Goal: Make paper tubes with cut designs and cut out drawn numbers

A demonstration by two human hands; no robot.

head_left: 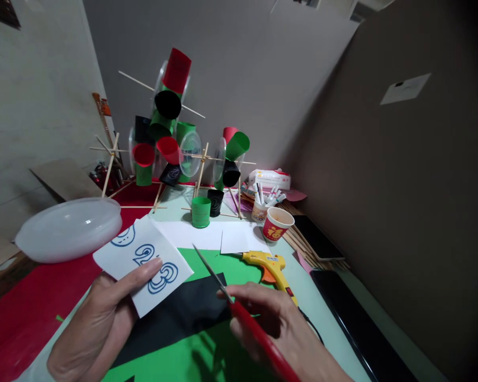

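My left hand (107, 313) pinches a piece of white paper (131, 265), thumb on top. Blue outlined numerals, a 2 and a 3 among them, are drawn on it, with a round shape at its upper left corner. In my right hand (271, 318) is a pair of scissors (255, 331) with red handles. Its blades are together and point up and left, a little to the right of the paper and apart from it. Under both hands lie a black sheet (175, 318) and a green sheet (239, 265).
A yellow glue gun (273, 265) lies right of centre, near a red paper cup (278, 225) and a cup of markers (260, 211). Behind stand stick frames with red, green and black paper tubes (176, 71). A translucent lidded bowl (69, 228) is at left, and a black phone (318, 239) at right.
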